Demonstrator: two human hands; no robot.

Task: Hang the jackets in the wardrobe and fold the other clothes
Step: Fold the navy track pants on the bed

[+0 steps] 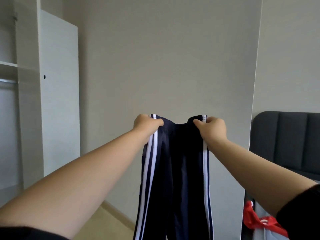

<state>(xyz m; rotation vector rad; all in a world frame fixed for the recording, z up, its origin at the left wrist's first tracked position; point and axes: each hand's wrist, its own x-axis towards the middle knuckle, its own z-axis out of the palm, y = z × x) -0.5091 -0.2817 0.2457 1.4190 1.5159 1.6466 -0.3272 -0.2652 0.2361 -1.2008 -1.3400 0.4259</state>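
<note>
- We hold a pair of navy track trousers [178,161] up in the air in front of us, both arms stretched forward at about the same height.
- Our left hand [147,124] grips the left end of the waistband [180,123]. Its fingers are curled tight round the cloth and the thumb lies along the top edge.
- Our right hand [213,129] grips the right end the same way, with curled fingers and the thumb pointing inward over the band.
- The waistband sags a little between the two hands.
- The legs hang straight down out of the bottom of the view, with white stripes down each outer seam.
- The trousers touch only our hands, and the plain grey wall [164,58] is behind them.
- At the left stands the white wardrobe [58,94], its door open towards us with a small dark knob [44,76] on it.
- Inside the wardrobe we see a shelf [8,64] and just under it a hanging rail [7,81].
- At the right is a dark grey padded headboard [290,141].
- Below it, under our right forearm, lies a red garment [259,220] with white marks. We cannot tell what it rests on.
- A strip of pale wood floor [110,220] shows at the foot of the wall.
- Black sleeves [301,210] cover our upper arms.
</note>
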